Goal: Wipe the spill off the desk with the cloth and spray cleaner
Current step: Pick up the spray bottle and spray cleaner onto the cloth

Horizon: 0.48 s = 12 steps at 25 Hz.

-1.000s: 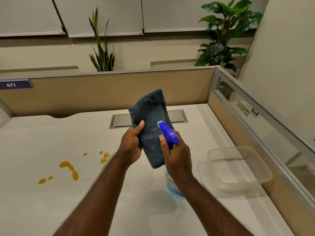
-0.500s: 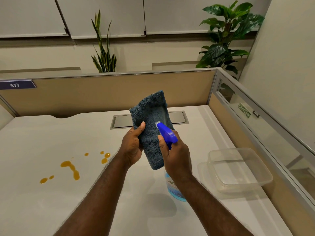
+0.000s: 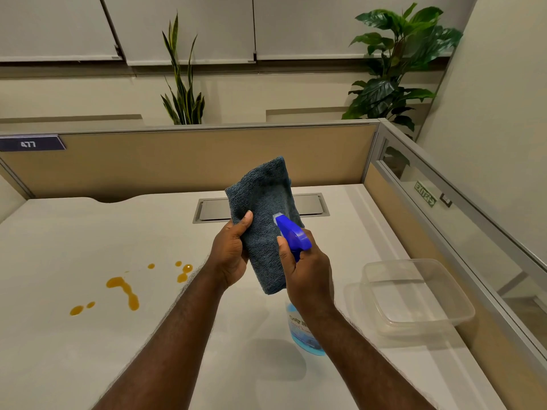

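Observation:
My left hand [image 3: 231, 255] holds a folded grey-blue cloth [image 3: 263, 214] upright above the middle of the white desk [image 3: 59, 350]. My right hand [image 3: 307, 276] grips a spray bottle [image 3: 305, 329] with a blue trigger head, its nozzle pointed at the cloth from a short distance. The bottle's lower part with blue liquid shows below my wrist. An orange spill [image 3: 124, 291] of several drops and a streak lies on the desk to the left of my hands.
A clear plastic container [image 3: 414, 294] sits on its lid at the right. A metal cable hatch [image 3: 213, 210] is set in the desk behind the cloth. Beige partition panels [image 3: 148, 161] close the back and right sides; plants stand beyond.
Both hands with cloth and bottle have stayed almost still, drifting a little with the camera view. The spill is unchanged.

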Available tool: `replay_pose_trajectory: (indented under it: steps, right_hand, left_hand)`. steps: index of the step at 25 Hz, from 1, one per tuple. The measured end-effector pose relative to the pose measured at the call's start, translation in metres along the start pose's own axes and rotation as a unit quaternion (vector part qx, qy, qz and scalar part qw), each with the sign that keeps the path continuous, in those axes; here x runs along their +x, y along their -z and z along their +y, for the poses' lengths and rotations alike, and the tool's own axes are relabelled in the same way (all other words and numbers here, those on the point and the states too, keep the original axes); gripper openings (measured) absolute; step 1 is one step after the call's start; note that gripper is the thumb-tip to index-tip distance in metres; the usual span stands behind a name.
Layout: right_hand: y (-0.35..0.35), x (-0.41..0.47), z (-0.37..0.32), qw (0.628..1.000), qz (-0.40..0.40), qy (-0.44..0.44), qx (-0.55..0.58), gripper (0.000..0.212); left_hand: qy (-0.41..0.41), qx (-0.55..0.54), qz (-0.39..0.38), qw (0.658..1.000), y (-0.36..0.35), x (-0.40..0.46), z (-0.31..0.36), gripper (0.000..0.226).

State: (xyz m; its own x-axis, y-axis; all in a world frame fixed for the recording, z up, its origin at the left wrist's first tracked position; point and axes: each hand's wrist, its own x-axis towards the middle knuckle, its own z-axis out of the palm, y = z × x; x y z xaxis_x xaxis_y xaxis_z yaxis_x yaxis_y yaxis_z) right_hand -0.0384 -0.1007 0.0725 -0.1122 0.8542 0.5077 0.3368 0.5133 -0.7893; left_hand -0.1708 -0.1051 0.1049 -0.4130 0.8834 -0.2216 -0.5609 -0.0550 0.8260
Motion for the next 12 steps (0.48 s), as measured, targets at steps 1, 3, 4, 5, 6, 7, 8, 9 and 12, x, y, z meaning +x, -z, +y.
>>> replay_pose_trajectory:
  steps: [1, 3, 4, 5, 6, 7, 8, 9, 12]
  right_hand:
    - [0.0003, 0.0001, -0.0002, 1.000, 0.001, -0.006, 0.005, 0.046]
    - [-0.0005, -0.0005, -0.0001, 1.000, 0.001, -0.011, 0.007, 0.045]
    - [-0.0010, -0.0011, 0.0001, 1.000, 0.002, -0.006, 0.002, 0.045]
    - [-0.0017, -0.0016, 0.0008, 1.000, 0.002, 0.001, -0.006, 0.045]
    - [-0.0018, -0.0017, 0.0012, 1.000, 0.003, 0.005, -0.014, 0.046]
    - [-0.0015, -0.0012, 0.0016, 1.000, 0.005, 0.003, -0.017, 0.045]
    - [-0.0008, -0.0001, 0.0015, 1.000, 0.008, -0.003, -0.012, 0.043]
    - [-0.0003, 0.0010, 0.0018, 1.000, 0.010, -0.009, -0.005, 0.041]
    - [0.0000, 0.0009, 0.0024, 1.000, 0.009, -0.001, -0.004, 0.039]
  left_hand:
    - [0.000, -0.001, 0.000, 1.000, 0.0000, -0.0002, 0.0004, 0.014]
    - [-0.001, 0.000, 0.002, 1.000, 0.0001, 0.0003, 0.0011, 0.014]
    - [-0.001, 0.002, 0.003, 1.000, 0.0001, 0.0005, 0.0012, 0.014]
    - [-0.001, 0.003, 0.003, 1.000, 0.0003, 0.0008, 0.0014, 0.014]
    - [0.000, 0.002, 0.002, 1.000, 0.0003, 0.0010, 0.0015, 0.015]
    - [0.000, 0.002, 0.002, 1.000, 0.0005, 0.0012, 0.0017, 0.015]
    - [-0.001, 0.002, 0.003, 1.000, 0.0004, 0.0013, 0.0020, 0.014]
    - [-0.002, 0.003, 0.005, 1.000, 0.0007, 0.0012, 0.0022, 0.014]
    - [-0.002, 0.001, 0.006, 1.000, 0.0005, 0.0012, 0.0023, 0.012]
